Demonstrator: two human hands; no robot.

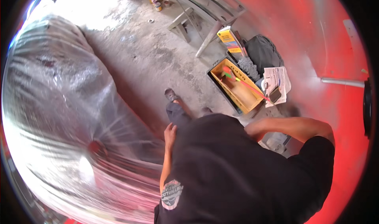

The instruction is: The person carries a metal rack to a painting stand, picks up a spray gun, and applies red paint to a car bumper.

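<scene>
My left hand (170,132) hangs beside my dark trousers (177,112), its fingers loosely extended with nothing visible in them. My right arm is bent, bringing my right hand (256,130) against the side of my black shirt (237,168). Its fingers are blurred and partly hidden by the shirt, so what they hold, if anything, does not show. Left of me, a clear plastic sheet (71,78) drapes a large bulky form, gathered in creases around a reddish spot. To my right front stands a yellow crate (248,103) inside a black one, with a red-and-yellow stick lying across it.
Beyond the crate are a yellow-fronted box (229,40), a dark bag (263,52) and newspaper (277,80) with a dark phone-like object (275,94). A metal pipe (342,82) juts along the red wall (316,34). Ahead stand a trestle (183,25) and small cans (158,6) on concrete.
</scene>
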